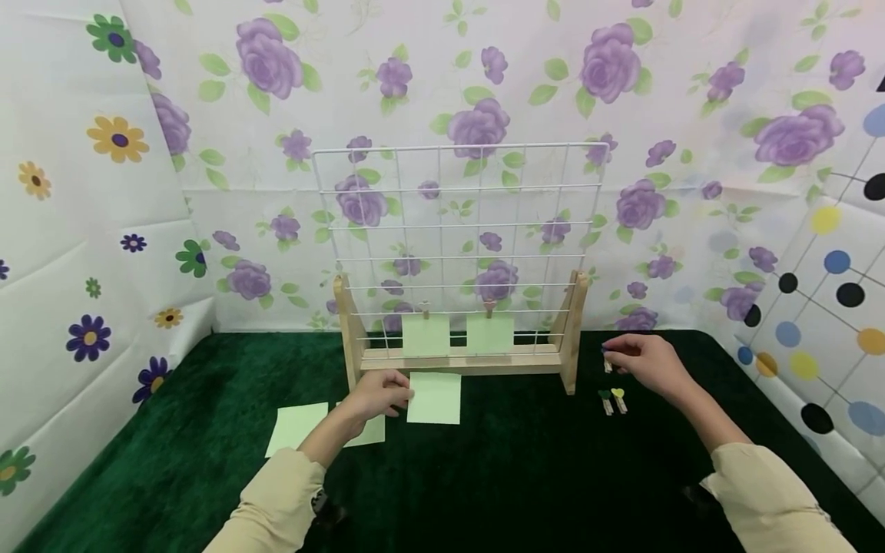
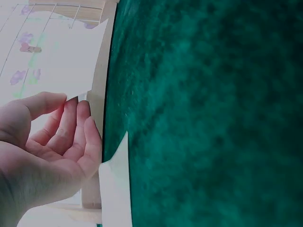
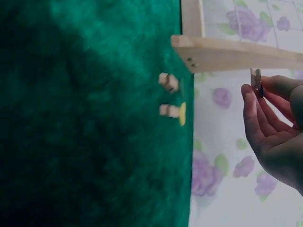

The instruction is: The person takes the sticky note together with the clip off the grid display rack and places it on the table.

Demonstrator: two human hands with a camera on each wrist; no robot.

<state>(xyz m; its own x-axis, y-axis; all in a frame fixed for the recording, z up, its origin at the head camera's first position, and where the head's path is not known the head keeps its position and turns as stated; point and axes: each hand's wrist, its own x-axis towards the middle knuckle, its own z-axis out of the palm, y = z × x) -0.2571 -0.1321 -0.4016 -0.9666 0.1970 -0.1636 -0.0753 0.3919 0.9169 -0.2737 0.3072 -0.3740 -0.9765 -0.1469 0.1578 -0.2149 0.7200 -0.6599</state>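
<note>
My left hand point(image 1: 376, 393) pinches a square pale green paper note point(image 1: 435, 399) by its left edge, in front of the wooden base of a wire grid rack point(image 1: 456, 146). The left wrist view has the same note point(image 2: 71, 56) between thumb and fingers. Over at the right, my right hand point(image 1: 646, 365) pinches a small wooden clothespin point(image 1: 608, 367) with a blue end between thumb and fingertips. In the right wrist view, the clothespin point(image 3: 256, 81) points away from the fingers. Two more clothespins, one with a green heart point(image 1: 606, 402) and one with a yellow heart point(image 1: 618, 400), lie below that hand.
Two similar notes, a left one point(image 1: 293, 428) and one partly behind my left hand point(image 1: 369, 432), lie on the dark green cloth point(image 1: 512, 476). Two notes point(image 1: 425, 336) hang clipped on the lower grid. Wooden legs point(image 1: 572, 338) hold the rack; flowered sheets stand behind.
</note>
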